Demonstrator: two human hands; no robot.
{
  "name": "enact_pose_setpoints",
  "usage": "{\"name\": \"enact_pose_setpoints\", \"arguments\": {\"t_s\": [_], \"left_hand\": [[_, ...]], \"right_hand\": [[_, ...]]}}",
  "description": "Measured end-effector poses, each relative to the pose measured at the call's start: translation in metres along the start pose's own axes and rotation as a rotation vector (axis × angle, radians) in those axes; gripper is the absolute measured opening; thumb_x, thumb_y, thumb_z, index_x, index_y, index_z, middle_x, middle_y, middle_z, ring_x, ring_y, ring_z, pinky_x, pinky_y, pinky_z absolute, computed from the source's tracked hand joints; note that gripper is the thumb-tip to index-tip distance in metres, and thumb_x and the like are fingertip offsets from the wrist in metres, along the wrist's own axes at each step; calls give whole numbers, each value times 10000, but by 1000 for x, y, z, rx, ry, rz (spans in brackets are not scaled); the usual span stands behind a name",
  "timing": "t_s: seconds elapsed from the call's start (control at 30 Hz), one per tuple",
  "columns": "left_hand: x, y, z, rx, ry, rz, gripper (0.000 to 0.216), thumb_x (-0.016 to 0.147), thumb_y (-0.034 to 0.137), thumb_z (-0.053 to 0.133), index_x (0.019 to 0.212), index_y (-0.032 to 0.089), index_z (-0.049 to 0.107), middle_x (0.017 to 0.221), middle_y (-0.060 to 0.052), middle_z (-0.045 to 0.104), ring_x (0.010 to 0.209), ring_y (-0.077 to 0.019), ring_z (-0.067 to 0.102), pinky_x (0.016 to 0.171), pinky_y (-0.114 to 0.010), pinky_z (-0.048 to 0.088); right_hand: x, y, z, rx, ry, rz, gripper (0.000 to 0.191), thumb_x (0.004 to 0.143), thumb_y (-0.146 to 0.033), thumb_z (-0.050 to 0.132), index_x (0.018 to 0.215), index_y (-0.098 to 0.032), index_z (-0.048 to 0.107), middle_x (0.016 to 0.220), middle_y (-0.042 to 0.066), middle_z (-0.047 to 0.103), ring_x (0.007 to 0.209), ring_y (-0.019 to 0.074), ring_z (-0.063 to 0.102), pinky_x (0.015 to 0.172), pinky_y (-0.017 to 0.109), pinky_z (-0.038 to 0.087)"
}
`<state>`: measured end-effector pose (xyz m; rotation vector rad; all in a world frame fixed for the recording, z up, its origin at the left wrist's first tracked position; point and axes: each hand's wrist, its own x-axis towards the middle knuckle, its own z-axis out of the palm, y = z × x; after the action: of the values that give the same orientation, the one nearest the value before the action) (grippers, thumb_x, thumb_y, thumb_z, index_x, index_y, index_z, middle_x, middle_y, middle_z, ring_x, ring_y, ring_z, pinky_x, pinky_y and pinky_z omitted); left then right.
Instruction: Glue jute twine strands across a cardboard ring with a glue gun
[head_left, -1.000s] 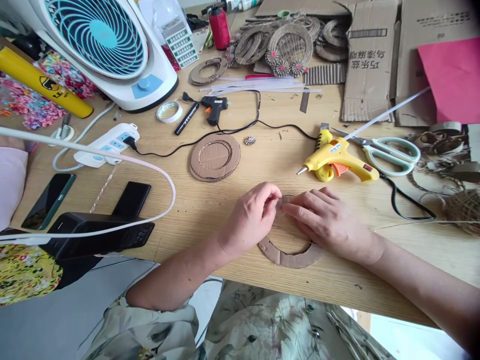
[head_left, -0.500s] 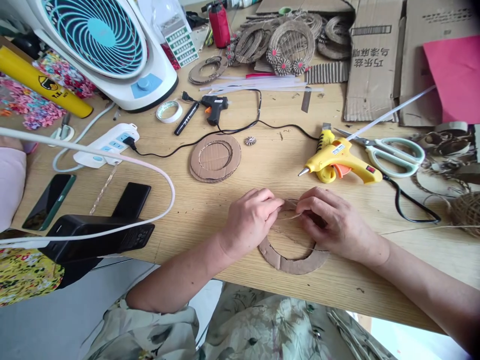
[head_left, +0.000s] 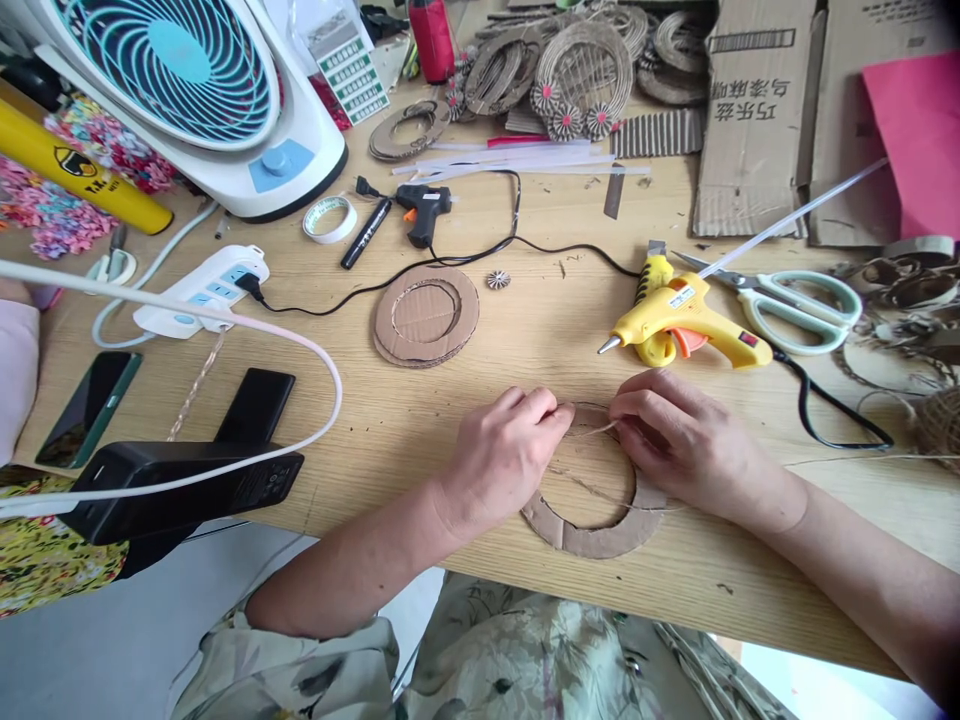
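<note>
Left hand (head_left: 506,460) pinches the flat brown cardboard ring (head_left: 596,543) at eleven o'clock; right hand (head_left: 682,440), at its one o'clock, clamps thin tan twine (head_left: 598,430); ring lies at left hand's four o'clock.

Matt Card, Rough Fibre, Smooth Plastic

Your ring (head_left: 600,541) is matt cardboard, your string (head_left: 598,430) rough and fibrous, your worktop (head_left: 390,430) smooth wood-grain. Your scissors (head_left: 765,291) pair metal blades (head_left: 718,275) with plastic handles (head_left: 795,317); your fan (head_left: 300,135) is glossy plastic.
</note>
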<state>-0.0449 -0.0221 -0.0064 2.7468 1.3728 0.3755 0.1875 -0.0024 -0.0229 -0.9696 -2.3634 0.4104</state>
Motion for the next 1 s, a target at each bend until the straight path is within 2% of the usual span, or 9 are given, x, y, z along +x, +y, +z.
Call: {"name": "enact_pose_setpoints", "arguments": {"t_s": [0.43, 0.77, 1.0], "left_hand": [[0, 5, -3, 129, -48, 40, 286, 973, 169, 556, 1254, 187, 608, 995, -5, 641, 877, -159, 587, 672, -294, 485], [0, 8, -2, 174, -77, 37, 319, 982, 181, 544, 1297, 217, 578, 1005, -13, 623, 886, -165, 575, 608, -299, 444], [1, 9, -1, 190, -55, 35, 312, 982, 203, 559, 1292, 232, 575, 981, -6, 613, 863, -156, 575, 593, -296, 435]], "right_hand": [[0, 1, 1, 13, -19, 4, 126, 904, -91, 563, 987, -185, 567, 942, 73, 589, 834, 174, 589, 729, 310, 508], [-1, 3, 2, 16, -23, -3, 119, 893, -82, 579, 980, -164, 578, 942, 82, 588, 831, 171, 584, 731, 307, 507], [-2, 4, 3, 10, -18, -10, 117, 899, -91, 581, 987, -168, 572, 949, 83, 585, 834, 173, 577, 733, 318, 512]]}}
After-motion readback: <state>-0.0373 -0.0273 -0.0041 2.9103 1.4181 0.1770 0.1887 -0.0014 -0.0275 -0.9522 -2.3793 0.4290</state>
